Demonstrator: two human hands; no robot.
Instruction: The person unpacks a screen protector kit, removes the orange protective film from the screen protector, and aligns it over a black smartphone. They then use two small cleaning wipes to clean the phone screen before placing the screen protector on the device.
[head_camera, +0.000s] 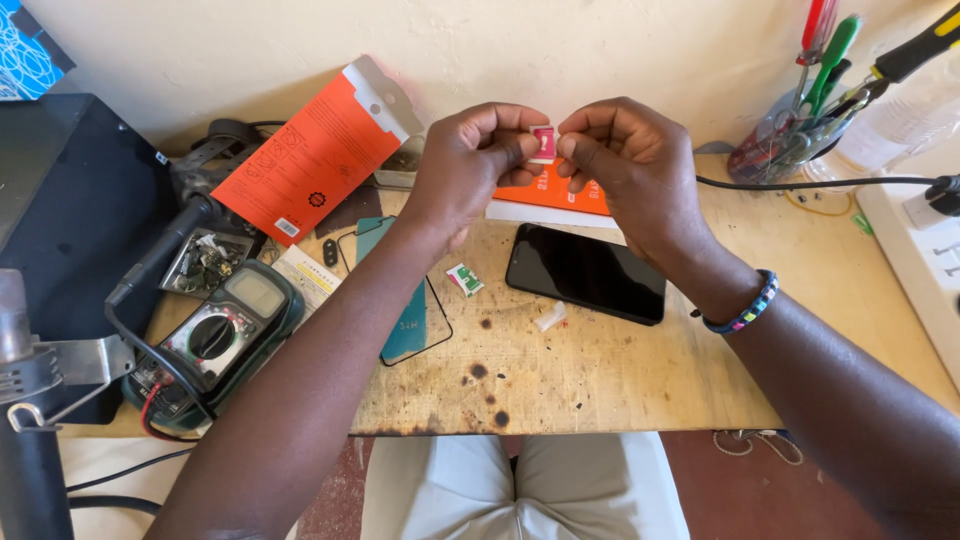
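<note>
Left hand (470, 160) and right hand (625, 160), fingertips pinched shut on a small red sachet (543, 142) held above the black phone (586, 272) (screen up on the scorched bench (600, 380)); an uneven pull could likely tear it crookedly, spilling contents onto the phone

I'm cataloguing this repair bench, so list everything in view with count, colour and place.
small packet: one, red, pinched between both hands
phone: one, black, face up mid-table
screen protector: one, teal-backed, left of phone
orange package: one, leaning on the wall
orange card: one, behind the hands
multimeter: one, green, left edge
wipe sachet: one, green-white, beside the protector
tool cup: one, screwdrivers inside, back right
power strip: one, white, far right
table: one, wooden, stained
left hand: grip on packet
right hand: grip on packet, beaded bracelet
</note>
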